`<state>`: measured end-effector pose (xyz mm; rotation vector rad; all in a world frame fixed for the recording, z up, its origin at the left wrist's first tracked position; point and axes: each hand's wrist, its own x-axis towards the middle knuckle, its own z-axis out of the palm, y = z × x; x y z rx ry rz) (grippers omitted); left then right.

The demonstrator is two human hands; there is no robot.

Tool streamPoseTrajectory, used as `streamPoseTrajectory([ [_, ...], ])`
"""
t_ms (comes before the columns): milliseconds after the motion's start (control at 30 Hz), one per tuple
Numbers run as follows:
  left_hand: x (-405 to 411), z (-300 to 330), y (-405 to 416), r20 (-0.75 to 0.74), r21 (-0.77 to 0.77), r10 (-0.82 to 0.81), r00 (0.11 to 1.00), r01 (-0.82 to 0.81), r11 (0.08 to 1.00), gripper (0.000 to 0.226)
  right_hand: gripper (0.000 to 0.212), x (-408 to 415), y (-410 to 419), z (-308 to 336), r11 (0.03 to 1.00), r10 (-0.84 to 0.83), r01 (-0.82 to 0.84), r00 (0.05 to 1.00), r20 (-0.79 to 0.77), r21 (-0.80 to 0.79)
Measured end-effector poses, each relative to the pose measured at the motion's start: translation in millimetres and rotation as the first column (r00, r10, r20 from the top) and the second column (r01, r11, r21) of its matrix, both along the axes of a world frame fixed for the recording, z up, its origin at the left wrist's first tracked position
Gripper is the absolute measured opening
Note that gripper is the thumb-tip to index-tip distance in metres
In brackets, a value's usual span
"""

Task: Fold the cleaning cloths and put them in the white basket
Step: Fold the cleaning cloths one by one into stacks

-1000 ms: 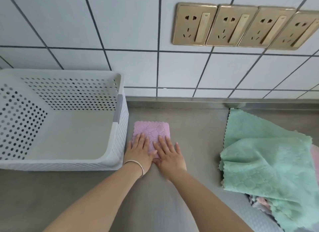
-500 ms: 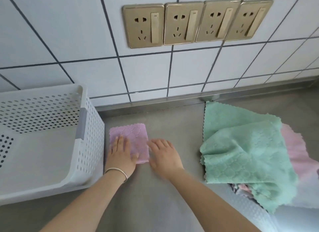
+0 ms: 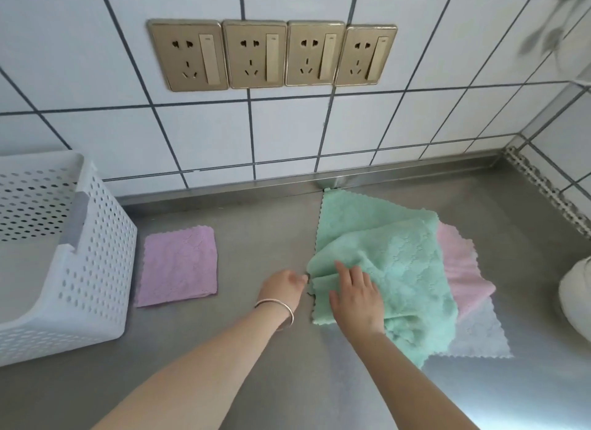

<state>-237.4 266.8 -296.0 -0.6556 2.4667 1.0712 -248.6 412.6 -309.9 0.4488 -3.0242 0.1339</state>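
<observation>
Pinching at the green cloth's (image 3: 383, 263) near-left edge, the left hand (image 3: 283, 290) has its fingers (image 3: 299, 279) curled closed against the scalloped hem, though whether they truly grip it cannot be told. The right hand (image 3: 356, 296) lies flat on the same cloth just beside it, fingers spread and loose, grasping nothing. The green cloth is rumpled on top of a pink cloth (image 3: 460, 269) and a white cloth (image 3: 479, 337), whose edges stick out to the right. Bare table (image 3: 262, 234) lies open between this pile and the folded purple cloth (image 3: 179, 264), which rests flat just beside the basket (image 3: 96, 263), outside its perforated wall. Four sockets (image 3: 271, 55) sit on the tiled wall (image 3: 287, 135) behind.
</observation>
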Motion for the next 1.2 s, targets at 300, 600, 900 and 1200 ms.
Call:
streamPoseTrajectory([
  [300,-42.3,-7.2,36.4,0.189,0.393,0.505,0.842,-0.536,0.747,0.031,0.031,-12.0,25.2,3.3,0.977,0.108,-0.105,0.994,0.006,-0.187],
  [600,-46.8,37.6,51.7,-0.162,0.345,0.397,0.903,-0.326,0.88,0.021,0.03,-14.8,35.0,27.0,0.904,0.305,-0.337,0.94,-0.156,-0.264],
  [900,-7.2,75.0,29.0,0.407,0.638,0.257,0.877,-0.474,0.606,0.04,0.011,16.9,35.1,56.2,0.814,0.467,-0.488,0.872,-0.144,-0.314],
  [1200,65.6,140.3,-42.1,-0.109,0.74,0.07,0.992,0.034,0.671,0.039,0.036,31.4,1.5,147.5,0.731,0.474,-0.395,0.88,-0.002,-0.557],
])
